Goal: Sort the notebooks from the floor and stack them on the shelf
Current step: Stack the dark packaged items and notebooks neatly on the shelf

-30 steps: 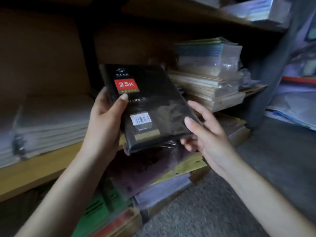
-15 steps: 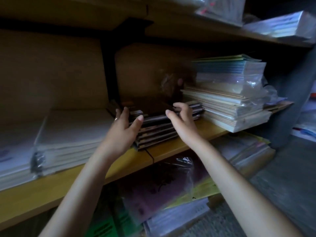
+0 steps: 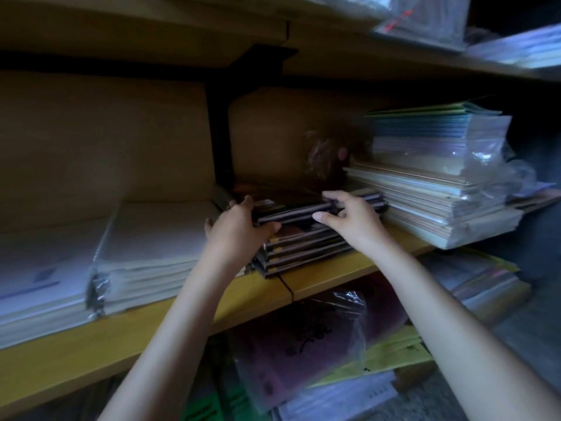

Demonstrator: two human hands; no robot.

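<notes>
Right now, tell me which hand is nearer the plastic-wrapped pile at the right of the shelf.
Right. The right hand holds the end of the dark notebook just beside the wrapped pile; the left hand grips its far end.

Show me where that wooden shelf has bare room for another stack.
Bare wood shows only along the shelf front edge: a wide strip before the white wrapped stack, a narrower patch between the dark notebook stack and the tall pale stack. Farther back the stacks crowd side by side.
</notes>
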